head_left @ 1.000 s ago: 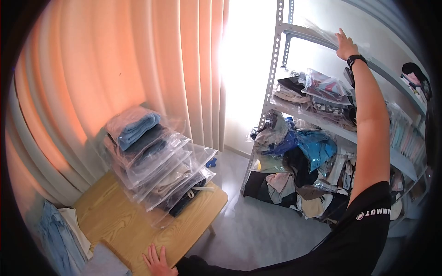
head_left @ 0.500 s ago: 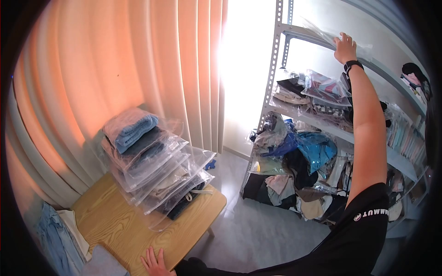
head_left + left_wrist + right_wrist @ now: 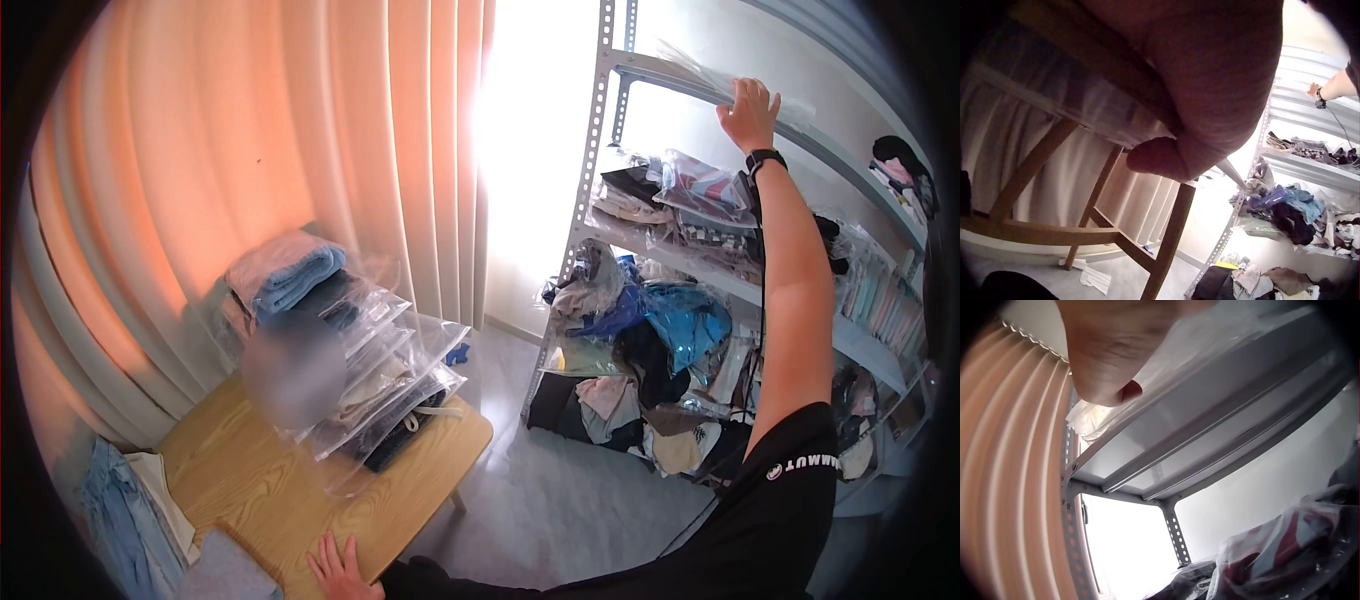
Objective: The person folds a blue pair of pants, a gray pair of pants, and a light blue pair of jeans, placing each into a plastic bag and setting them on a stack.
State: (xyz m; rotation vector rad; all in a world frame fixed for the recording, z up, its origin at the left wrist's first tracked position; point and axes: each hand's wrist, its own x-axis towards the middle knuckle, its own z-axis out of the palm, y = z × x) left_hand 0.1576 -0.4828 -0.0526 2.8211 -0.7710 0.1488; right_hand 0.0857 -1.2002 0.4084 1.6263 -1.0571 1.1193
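Observation:
My left hand [image 3: 342, 573] rests with spread fingers on the front edge of the wooden table [image 3: 300, 520]; in the left wrist view its thumb [image 3: 1154, 157] shows below the tabletop. At the top shelf [image 3: 668, 75] my raised right hand [image 3: 750, 115] lies over a pile of clear plastic bags [image 3: 1094, 420], its fingers spread and slightly bent. The right wrist view shows the thumb beside the bags; most fingertips are hidden there. On the table stands a stack of folded clothes in clear zip bags [image 3: 375, 415], with light blue folded denim [image 3: 300, 278] on top.
Jeans [image 3: 120, 520] and a grey cloth lie at the table's left. Lower shelves hold bagged clothes [image 3: 700, 190] and a blue bagged garment [image 3: 685, 320]. A perforated metal post [image 3: 590, 150] stands at the rack's near corner. Curtains [image 3: 390, 130] hang behind the table.
My right hand has shifted slightly down along the top shelf edge, its fingers now over the bags rather than pointing up. A blurred round patch now covers part of the stack. The left hand stays put.

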